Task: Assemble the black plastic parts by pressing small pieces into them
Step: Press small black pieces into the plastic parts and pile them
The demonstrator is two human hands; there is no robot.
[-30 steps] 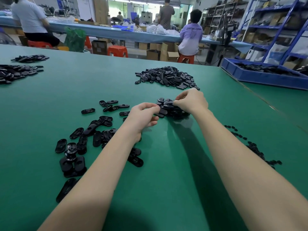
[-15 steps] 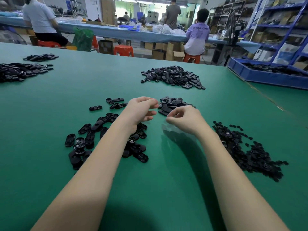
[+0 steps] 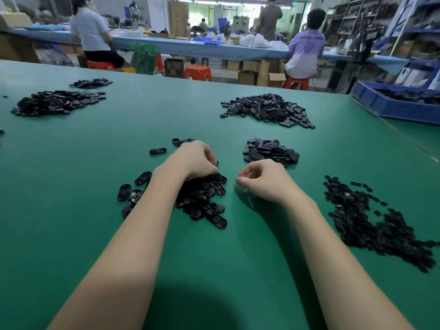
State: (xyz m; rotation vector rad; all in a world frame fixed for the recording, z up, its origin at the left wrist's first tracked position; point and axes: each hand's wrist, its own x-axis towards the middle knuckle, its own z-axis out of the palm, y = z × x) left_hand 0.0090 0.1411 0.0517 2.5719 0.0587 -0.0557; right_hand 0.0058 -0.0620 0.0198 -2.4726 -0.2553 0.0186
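where the green surface point(image 3: 71, 186) spreads out, the left hand point(image 3: 194, 159) rests on a loose pile of black oval parts point(image 3: 204, 198) near its middle, fingers curled down into the pile; whether they grip a part cannot be told. just right of that pile the right hand point(image 3: 264, 181) hovers close to the surface, its fingers curled with thumb and forefinger tips nearly together; anything pinched there is too small to tell. beyond the right hand lies a small heap point(image 3: 270, 151) of black parts, and farther back from it a big heap point(image 3: 266, 109). well right of the middle pile sits a spread of small pieces point(image 3: 371, 220). far left of the pile lies another heap point(image 3: 57, 102). a blue bin point(image 3: 392, 107) stands at the surface's far right edge.
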